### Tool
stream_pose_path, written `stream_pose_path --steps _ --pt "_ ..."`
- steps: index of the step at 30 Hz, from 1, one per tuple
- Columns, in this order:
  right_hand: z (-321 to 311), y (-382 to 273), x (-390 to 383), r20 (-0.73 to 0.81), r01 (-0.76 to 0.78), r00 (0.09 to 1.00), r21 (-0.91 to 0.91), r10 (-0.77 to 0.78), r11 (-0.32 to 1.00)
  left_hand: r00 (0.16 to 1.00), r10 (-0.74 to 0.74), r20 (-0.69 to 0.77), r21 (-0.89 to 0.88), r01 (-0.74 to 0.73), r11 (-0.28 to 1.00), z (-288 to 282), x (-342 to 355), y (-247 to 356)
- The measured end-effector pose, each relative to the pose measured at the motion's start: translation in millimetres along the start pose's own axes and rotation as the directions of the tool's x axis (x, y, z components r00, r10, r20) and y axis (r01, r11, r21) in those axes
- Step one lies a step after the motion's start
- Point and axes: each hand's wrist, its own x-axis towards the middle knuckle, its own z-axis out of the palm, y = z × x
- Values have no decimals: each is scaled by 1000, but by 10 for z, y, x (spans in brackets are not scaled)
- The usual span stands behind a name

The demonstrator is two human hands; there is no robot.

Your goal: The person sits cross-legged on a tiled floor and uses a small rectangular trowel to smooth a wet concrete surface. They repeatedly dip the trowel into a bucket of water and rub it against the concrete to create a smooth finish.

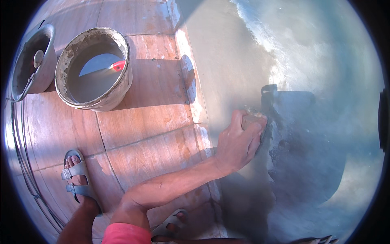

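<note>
My left hand (242, 142) reaches onto a grey plastered surface (223, 53), fingers wrapped round a rough, tan-grey sponge-like pad (255, 118) on it, where a smooth darker band meets paler, mottled material. The pad is largely covered by the fingers. At the bottom right edge, only the fingertips of my right hand (325, 240) show, spread apart. Left of the arm, on the tiles, stands a crusted pale bucket (109, 101) holding murky liquid and a red-handled tool (118, 66).
A second bucket (42, 81) with a pale object inside stands at upper left. Dark cables (28, 171) run along the left of the orange tiled floor (142, 150). My sandalled feet (75, 179) are at lower left and bottom centre. A pale tile edge borders the grey surface.
</note>
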Motion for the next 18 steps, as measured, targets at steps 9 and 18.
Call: stream_pose_path --steps 9,18 --pt "-122 -225 297 -18 -95 995 175 100 980 963 45 -267 96 -19 995 -297 1093 -115" --pt "47 -51 -5 -80 -174 972 378 219 909 997 -20 81 11 19 1000 -112 -479 -13"
